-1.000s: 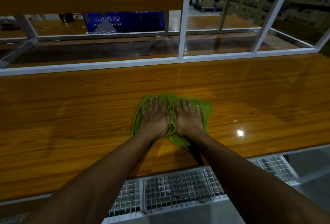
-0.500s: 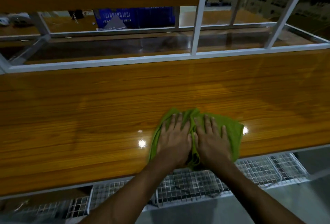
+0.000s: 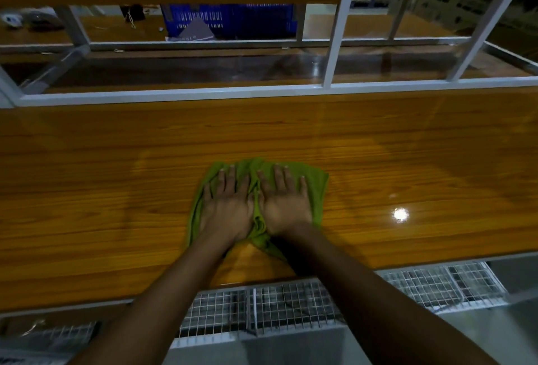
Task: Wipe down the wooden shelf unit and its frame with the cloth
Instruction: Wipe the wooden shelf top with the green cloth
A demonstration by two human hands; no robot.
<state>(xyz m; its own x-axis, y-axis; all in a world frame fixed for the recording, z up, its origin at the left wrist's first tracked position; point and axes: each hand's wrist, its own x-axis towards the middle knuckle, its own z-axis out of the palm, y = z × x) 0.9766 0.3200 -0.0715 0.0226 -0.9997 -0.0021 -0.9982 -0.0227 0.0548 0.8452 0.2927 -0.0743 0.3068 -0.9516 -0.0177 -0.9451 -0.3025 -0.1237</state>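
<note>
Cloth (image 3: 314, 187): spread on the wooden shelf (image 3: 116, 190), well short of the white frame rail (image 3: 174, 95).
Hands: left hand (image 3: 227, 210) and right hand (image 3: 286, 204) press it, fingers (image 3: 233, 178) straight, likely for even pressure.

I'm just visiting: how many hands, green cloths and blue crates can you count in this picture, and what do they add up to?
Hands: 2 (left hand, right hand, both pressing flat on the cloth)
Green cloth: 1
Blue crate: 1
Total: 4

Blue crate (image 3: 250, 19), wire mesh (image 3: 294, 309) below
</note>
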